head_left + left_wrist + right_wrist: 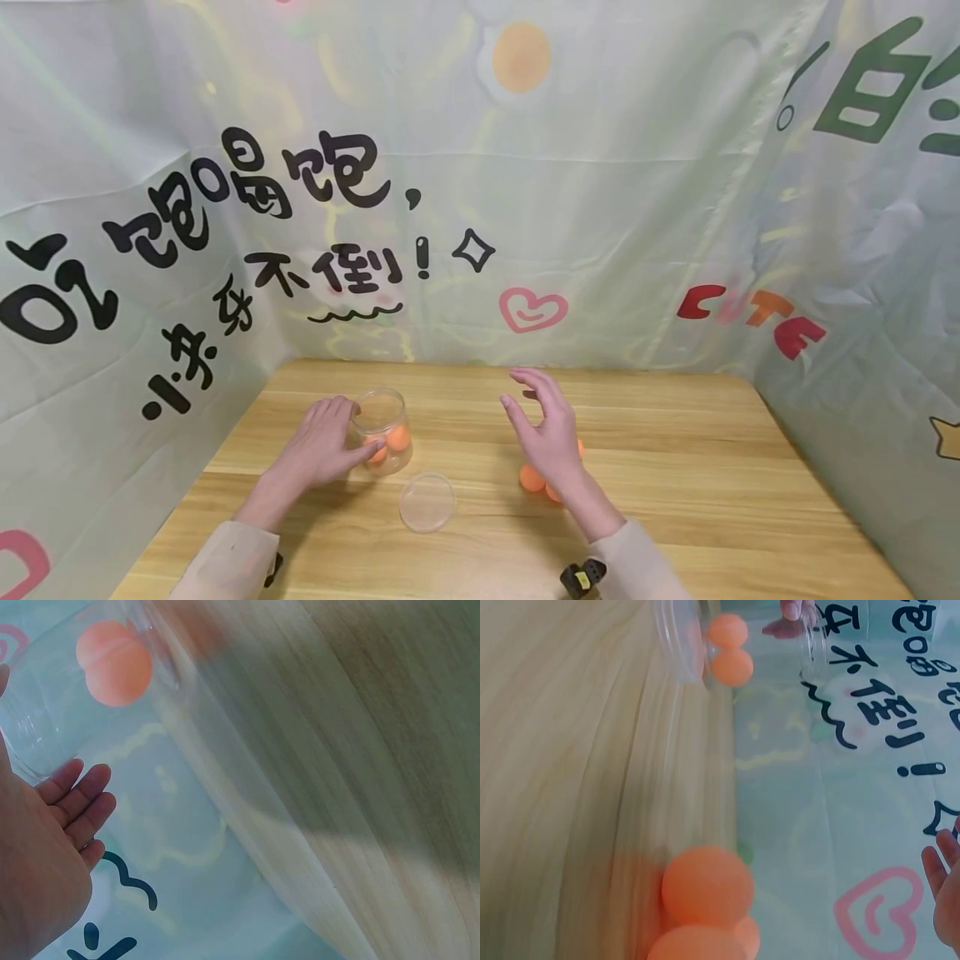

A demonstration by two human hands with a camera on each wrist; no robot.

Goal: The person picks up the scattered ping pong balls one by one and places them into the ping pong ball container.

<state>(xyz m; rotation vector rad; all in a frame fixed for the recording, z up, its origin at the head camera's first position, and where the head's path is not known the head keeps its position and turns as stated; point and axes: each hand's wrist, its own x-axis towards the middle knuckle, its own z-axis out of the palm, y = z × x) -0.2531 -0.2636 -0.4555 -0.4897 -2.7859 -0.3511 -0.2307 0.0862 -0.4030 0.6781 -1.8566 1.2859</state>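
At the left of the table stands a clear round jar (384, 421), upright and open at the top, with orange balls (398, 437) inside. My left hand (321, 442) holds it from the left, thumb across its front and fingers round the back. In the left wrist view the balls (118, 673) show through the wall of the jar (41, 724). A clear round lid (427, 503) lies flat in front of the jar. My right hand (553, 437), fingers loosely curved and holding nothing, hovers over several loose orange balls (532, 477), partly hiding them.
The wooden table (675, 467) is enclosed on three sides by a printed cloth backdrop (622, 208). Its far edge runs along the foot of the cloth. A small black device (582, 577) sits at the right wrist.
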